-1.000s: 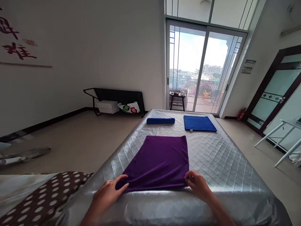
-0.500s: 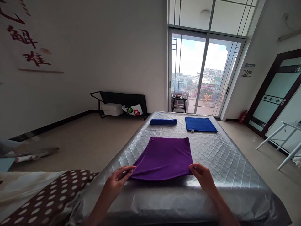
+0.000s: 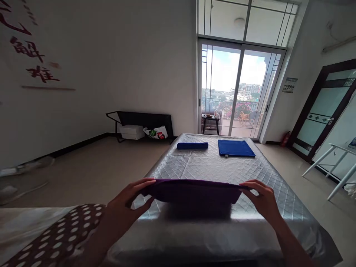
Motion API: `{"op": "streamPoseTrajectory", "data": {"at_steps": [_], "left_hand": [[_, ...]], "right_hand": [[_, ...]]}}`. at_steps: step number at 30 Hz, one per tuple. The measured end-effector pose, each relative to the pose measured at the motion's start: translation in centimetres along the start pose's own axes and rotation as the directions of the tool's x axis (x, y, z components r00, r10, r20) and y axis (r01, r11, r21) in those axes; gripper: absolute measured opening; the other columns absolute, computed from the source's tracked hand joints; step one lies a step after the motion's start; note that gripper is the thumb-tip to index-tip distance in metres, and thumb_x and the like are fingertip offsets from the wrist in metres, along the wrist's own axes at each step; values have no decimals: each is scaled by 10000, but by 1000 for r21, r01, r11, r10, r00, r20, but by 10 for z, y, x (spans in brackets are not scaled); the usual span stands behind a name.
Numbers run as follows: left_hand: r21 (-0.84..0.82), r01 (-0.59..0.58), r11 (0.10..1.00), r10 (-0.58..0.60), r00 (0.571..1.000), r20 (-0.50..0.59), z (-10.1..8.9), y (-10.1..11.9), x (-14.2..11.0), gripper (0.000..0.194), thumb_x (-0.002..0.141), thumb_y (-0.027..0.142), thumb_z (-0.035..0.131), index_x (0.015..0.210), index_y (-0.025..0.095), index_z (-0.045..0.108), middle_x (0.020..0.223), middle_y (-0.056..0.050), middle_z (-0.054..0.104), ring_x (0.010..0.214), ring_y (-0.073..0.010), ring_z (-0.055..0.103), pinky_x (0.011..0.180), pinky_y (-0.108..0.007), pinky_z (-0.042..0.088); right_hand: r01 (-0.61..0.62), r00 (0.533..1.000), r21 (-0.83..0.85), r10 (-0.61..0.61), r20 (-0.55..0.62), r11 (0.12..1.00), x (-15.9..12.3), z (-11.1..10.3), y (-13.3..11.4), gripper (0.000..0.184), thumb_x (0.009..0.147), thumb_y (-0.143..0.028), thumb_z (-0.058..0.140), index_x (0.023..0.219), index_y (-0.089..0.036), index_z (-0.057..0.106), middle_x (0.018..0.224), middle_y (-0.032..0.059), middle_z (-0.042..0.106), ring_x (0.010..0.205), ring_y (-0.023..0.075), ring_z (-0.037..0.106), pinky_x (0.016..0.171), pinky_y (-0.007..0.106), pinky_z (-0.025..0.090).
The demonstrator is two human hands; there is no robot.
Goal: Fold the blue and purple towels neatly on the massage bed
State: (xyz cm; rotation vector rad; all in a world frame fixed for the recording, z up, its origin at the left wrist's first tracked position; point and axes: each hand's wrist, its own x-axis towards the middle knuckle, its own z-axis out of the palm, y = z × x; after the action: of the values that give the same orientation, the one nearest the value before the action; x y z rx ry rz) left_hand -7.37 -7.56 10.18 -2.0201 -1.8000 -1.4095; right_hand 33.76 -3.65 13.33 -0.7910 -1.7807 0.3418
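A folded purple cloth (image 3: 194,193) is lifted by its near edge, so I see it almost edge-on above the silver quilted cover (image 3: 219,237). My left hand (image 3: 130,200) grips the cloth's left corner, fingers above and thumb lower down. At the right corner, my right hand (image 3: 260,194) pinches the cloth between thumb and fingers. Whether the far edge of the cloth touches the cover is hidden. Farther back on the cover lie a narrow rolled or folded blue cloth (image 3: 192,145) and a flat folded blue cloth (image 3: 236,148) with a small white tag.
Left of the bed is a brown polka-dot fabric (image 3: 62,233). Against the wall stands a black bench (image 3: 144,119) with a white box (image 3: 131,132) and a printed bag (image 3: 156,132). A white table (image 3: 338,149) stands at right, beyond it a dark-framed door (image 3: 325,111).
The purple cloth lay spread nearly flat; its near edge is now raised and faces me. Both hands have risen with it and moved slightly apart. The blue cloths stay put.
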Motion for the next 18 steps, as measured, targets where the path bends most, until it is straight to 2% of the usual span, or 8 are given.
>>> {"op": "streamPoseTrajectory", "data": {"at_steps": [5,7,9,11,13,15,16,18], "left_hand": [[122,-53,991,67,990,-120,-9,37,34,424,886,621,475,954,291,732,1021,-6,731,960,-223,693,880,-333,551],[96,-44,994,53,994,-94,-17,48,44,470,879,663,455,924,288,736,963,6,745,913,-202,691,831,-296,550],[39,-25,999,26,1000,-18,-28,53,53,480,853,695,471,907,302,740,910,34,753,826,-174,682,749,-251,548],[-16,-15,1000,16,992,127,-43,52,61,458,816,702,513,871,314,751,839,48,754,722,-156,663,646,-221,538],[-82,-65,994,88,943,320,-57,45,70,425,785,680,559,795,307,762,749,36,742,644,-150,638,575,-213,526],[-160,-144,976,204,861,467,-67,38,83,416,781,647,571,689,284,753,658,19,713,593,-139,608,545,-210,514],[-183,-170,968,241,827,509,-70,35,89,426,786,635,564,649,273,742,623,17,694,573,-130,587,545,-207,508],[-170,-169,971,235,806,544,-71,34,103,455,786,634,547,618,249,721,576,28,652,545,-107,538,554,-198,490]], "right_hand": [[53,999,-70,-52,6,996,31,-22,-18,182,872,-450,703,935,-308,797,805,19,761,683,167,704,595,274,603],[70,998,-70,-70,11,995,38,-31,-25,185,880,-447,693,958,-316,797,828,18,768,695,168,707,588,270,601],[62,998,-68,-60,25,996,42,-41,-31,186,885,-439,687,982,-323,795,846,17,771,679,164,701,564,267,596],[36,999,-64,-34,40,997,44,-52,-37,187,884,-431,688,1002,-330,793,865,14,773,620,150,679,516,263,581],[18,998,-55,-14,61,998,44,-62,-45,190,881,-420,692,1019,-333,790,901,11,777,551,128,642,465,256,557],[6,997,-49,-2,80,999,44,-71,-51,186,881,-398,694,1029,-336,788,925,8,780,493,105,601,423,244,527],[0,996,-47,5,91,999,44,-74,-54,183,882,-387,695,1031,-336,788,931,7,780,475,96,585,411,239,515],[-18,993,-34,22,112,999,47,-76,-56,182,879,-377,698,1032,-331,788,926,6,779,453,85,566,399,232,498]]}}
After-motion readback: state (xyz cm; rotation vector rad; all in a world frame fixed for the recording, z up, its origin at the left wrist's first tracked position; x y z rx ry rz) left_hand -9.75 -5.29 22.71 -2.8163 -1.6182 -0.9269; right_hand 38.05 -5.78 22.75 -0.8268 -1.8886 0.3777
